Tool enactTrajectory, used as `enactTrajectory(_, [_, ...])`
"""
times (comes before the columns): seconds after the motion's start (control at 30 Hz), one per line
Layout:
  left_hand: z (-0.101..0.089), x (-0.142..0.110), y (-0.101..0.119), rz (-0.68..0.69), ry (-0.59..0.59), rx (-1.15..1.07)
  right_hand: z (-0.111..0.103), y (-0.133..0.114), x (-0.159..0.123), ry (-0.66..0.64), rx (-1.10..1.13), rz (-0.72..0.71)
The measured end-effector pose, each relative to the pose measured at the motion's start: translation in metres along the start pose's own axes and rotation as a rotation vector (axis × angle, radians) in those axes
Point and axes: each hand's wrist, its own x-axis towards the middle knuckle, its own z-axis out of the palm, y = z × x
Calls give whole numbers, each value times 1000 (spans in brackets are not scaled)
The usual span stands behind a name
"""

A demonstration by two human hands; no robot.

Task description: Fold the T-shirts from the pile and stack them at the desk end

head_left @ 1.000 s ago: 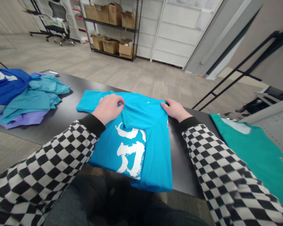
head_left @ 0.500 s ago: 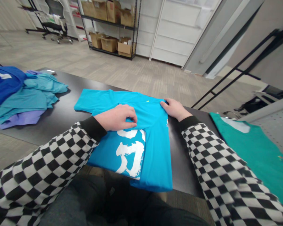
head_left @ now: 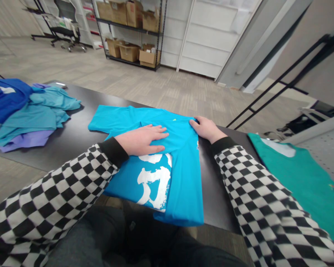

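A bright blue T-shirt point(head_left: 185, 178) with a large white brush-style print lies partly folded on the black table point(head_left: 80, 146). One side is turned in over the print, and one sleeve sticks out to the far left. My left hand point(head_left: 141, 140) rests flat on the folded-in sleeve, fingers spread and pointing right. At the shirt's far right corner, my right hand point(head_left: 205, 128) pinches the fabric edge between thumb and fingers. Its fingertips are partly hidden by the cloth. The lower end of the shirt reaches the table's near edge.
To the left lies a heap of crumpled shirts point(head_left: 44, 107) in blue, teal and purple. A green shirt point(head_left: 303, 174) is spread at the right, beside a grey perforated panel point(head_left: 325, 152). Beyond the table stand a shelf of cardboard boxes point(head_left: 129, 52) and an office chair point(head_left: 65, 27).
My left hand has let go of the sleeve fabric, moved right and nearer to me, and flattened out on the shirt. My right hand has stayed at the corner.
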Motion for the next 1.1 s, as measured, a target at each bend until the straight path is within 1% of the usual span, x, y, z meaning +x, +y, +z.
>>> enactTrajectory(0.07, [-1, 0, 1, -34, 57, 19, 1, 1, 1, 5, 0, -3])
enactTrajectory(0.1, [0, 1, 1, -60, 62, 33, 2, 2, 1, 8, 0, -6])
enactTrajectory(0.13, [1, 1, 0, -89, 46, 51, 2, 2, 1, 11, 0, -7])
enactTrajectory(0.23, [3, 2, -1, -151, -52, 102, 2, 2, 1, 10, 3, -4])
enactTrajectory(0.3, [3, 1, 0, -168, -78, 120, 1, 1, 1, 4, 4, 1])
enactTrajectory(0.37, [2, 1, 2, -171, -59, 126, 1, 0, 0, 0, 5, 5])
enactTrajectory(0.5, [1, 2, 3, -207, 77, 140, 2, 0, 2, 0, 0, 9])
enactTrajectory(0.53, [2, 2, 2, -225, 79, 142, 4, 1, 2, -2, -1, 7])
enactTrajectory(0.6, [6, 3, -1, -254, 31, 147, 5, 3, 2, 11, 6, -2])
enactTrajectory(0.67, [9, 4, -5, -267, -10, 150, 5, 3, -1, 81, 14, -20])
enactTrajectory(0.73, [12, 5, -7, -270, -10, 152, 1, -2, -9, 213, 1, -66])
enactTrajectory(0.8, [13, 5, -7, -267, -3, 149, -5, -16, -20, 333, -23, -141])
enactTrajectory(0.83, [13, 5, -8, -264, -1, 147, -7, -25, -27, 360, -32, -189])
enactTrajectory(0.87, [13, 5, -8, -262, 0, 146, -7, -35, -33, 354, -38, -240])
enactTrajectory(0.9, [13, 5, -8, -260, 0, 145, -7, -45, -39, 306, -44, -294])
enactTrajectory(0.97, [13, 6, -9, -262, -1, 148, -1, -64, -47, 123, -54, -370])
enactTrajectory(1.03, [13, 6, -9, -264, -7, 153, 6, -76, -51, -81, -56, -380])
enactTrajectory(1.07, [13, 6, -9, -264, -10, 155, 9, -79, -52, -154, -53, -366])
enactTrajectory(1.1, [13, 6, -9, -265, -11, 157, 11, -81, -52, -196, -48, -348])
